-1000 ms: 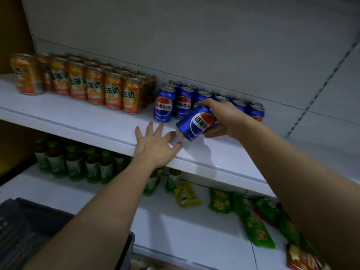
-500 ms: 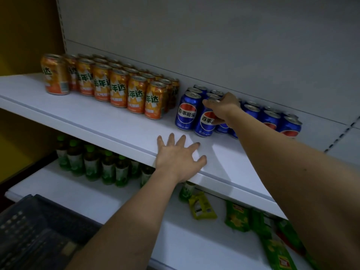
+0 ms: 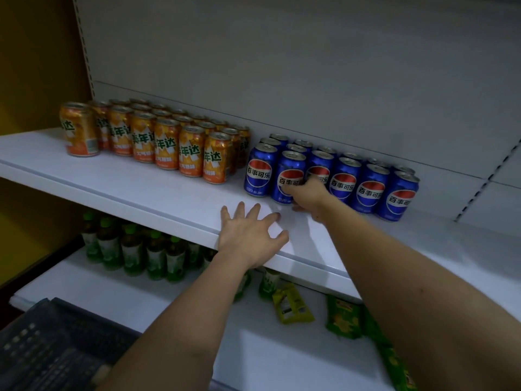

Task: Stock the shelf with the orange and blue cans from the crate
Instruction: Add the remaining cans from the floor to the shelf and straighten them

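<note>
Right hand (image 3: 306, 191) gripping upright blue "百事可乐" can (image 3: 288, 176); left hand (image 3: 249, 238) flat, fingers spread

- My left hand (image 3: 249, 238) rests flat on the front edge of the upper shelf (image 3: 141, 190), fingers spread.
- My right hand (image 3: 307, 193) touches the front of a can (image 3: 289, 176) standing second from the left in the front row of the right-hand can block (image 3: 352, 176).
- The left-hand can block (image 3: 158, 139) stands just beside it, rows running back to the rear panel.
- Bottles (image 3: 132, 252) and packets (image 3: 293, 306) sit on the lower shelf (image 3: 267, 348).
- The crate (image 3: 53, 351) lies lower left, before that shelf.
</note>
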`<state>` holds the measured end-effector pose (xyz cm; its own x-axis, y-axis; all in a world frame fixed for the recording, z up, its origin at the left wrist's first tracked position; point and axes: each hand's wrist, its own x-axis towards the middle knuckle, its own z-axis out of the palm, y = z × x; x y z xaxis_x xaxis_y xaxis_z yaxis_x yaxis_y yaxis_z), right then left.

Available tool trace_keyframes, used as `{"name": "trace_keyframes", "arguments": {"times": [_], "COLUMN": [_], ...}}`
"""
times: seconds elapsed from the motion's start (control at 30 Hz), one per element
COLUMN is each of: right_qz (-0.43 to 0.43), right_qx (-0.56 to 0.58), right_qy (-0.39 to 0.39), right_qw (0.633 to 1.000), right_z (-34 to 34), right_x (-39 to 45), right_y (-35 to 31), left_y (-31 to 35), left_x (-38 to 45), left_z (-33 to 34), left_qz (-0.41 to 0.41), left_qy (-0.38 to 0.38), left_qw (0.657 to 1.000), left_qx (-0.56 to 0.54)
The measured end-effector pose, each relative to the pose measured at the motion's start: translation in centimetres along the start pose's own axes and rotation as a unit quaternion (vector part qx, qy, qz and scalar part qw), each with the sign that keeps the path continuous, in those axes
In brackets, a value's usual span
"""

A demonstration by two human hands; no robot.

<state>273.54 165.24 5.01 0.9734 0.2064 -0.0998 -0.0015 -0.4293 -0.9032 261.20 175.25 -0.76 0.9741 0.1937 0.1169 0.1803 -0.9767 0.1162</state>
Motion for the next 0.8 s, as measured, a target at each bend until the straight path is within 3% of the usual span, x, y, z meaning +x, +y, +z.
{"name": "trace_keyframes", "arguments": {"times": [0.27, 0.43, 0.53, 0.67, 0.73, 0.8], "right_qz": [0.011, 0.007, -0.008, -0.02, -0.021, -0.015], "right_qx": [0.027, 0.076, 0.032, -0.102, -0.155, -0.185], "right_qy": [0.035, -0.017, -0.025, -0.026, -0.033, -0.043], "right_qw": [0.999, 0.997, 0.999, 0.994, 0.987, 0.982], "right_z": [-0.2, -1.7, -2.0, -2.2, -2.2, -2.2], "right_x": [-7.6, -13.5, -16.6, -19.7, -20.7, -21.6], "right_y": [3.6, 4.7, 6.8, 10.0, 11.5, 13.0], "left_y": [0.3, 0.9, 2.3, 5.0, 6.0, 6.7], "left_x": [-0.4, -1.5, -3.6, -9.0, -11.3, -12.9], "left_z": [-0.9, -1.6, -1.1, -0.6, 0.3, 2.0], "left_qz": [-0.01, -0.03, -0.043, -0.06, -0.073, -0.094], "left_qy": [-0.021, -0.056, 0.024, 0.194, 0.208, 0.148], "left_qw": [1.0, 0.997, 0.99, 0.928, 0.912, 0.906], "left_qx": [-0.012, -0.047, -0.129, -0.311, -0.347, -0.384]}}
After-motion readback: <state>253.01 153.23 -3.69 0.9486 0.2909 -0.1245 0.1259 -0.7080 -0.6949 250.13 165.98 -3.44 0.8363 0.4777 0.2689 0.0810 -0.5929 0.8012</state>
